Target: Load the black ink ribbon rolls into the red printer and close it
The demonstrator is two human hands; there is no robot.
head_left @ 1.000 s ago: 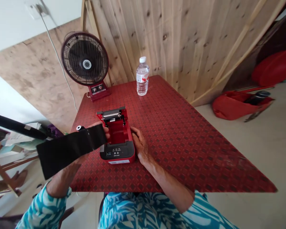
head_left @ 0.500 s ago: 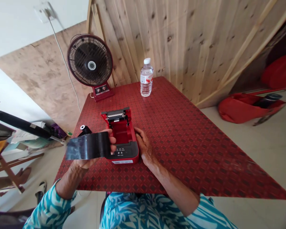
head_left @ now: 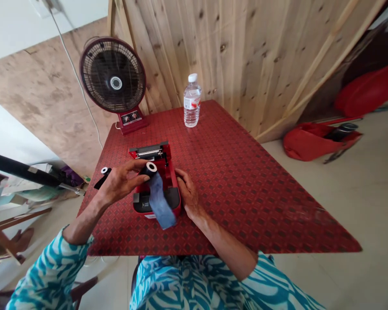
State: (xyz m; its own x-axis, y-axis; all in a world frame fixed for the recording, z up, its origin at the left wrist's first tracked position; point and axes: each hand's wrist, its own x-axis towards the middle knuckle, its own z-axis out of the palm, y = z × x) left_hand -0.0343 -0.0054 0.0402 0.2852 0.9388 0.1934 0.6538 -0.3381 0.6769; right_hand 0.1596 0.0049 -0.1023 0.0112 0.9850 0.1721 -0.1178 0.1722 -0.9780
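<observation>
My left hand (head_left: 123, 177) pinches a black roll with a white core (head_left: 151, 167) above a small red printer. From the roll a loose strip (head_left: 162, 206) with a bluish sheen hangs over the printer's dark front panel. The printer (head_left: 177, 199) stands on the table with its lid (head_left: 150, 151) raised at the back, and the roll and strip partly hide its red inside. My right hand (head_left: 189, 193) is held against the printer's right side, fingers curled along it. A second black roll (head_left: 105, 171) with a white core lies left of the printer, partly behind my left hand.
A table fan (head_left: 115, 84) stands at the table's back left corner, a clear water bottle (head_left: 192, 101) at the back middle. The table (head_left: 245, 202) has a red patterned cover. A red bag (head_left: 305, 142) lies on the floor to the right.
My left hand has turned over, from palm up under the roll to gripping it from above. The roll moved right over the printer, and its strip now hangs towards me. The right hand stays.
</observation>
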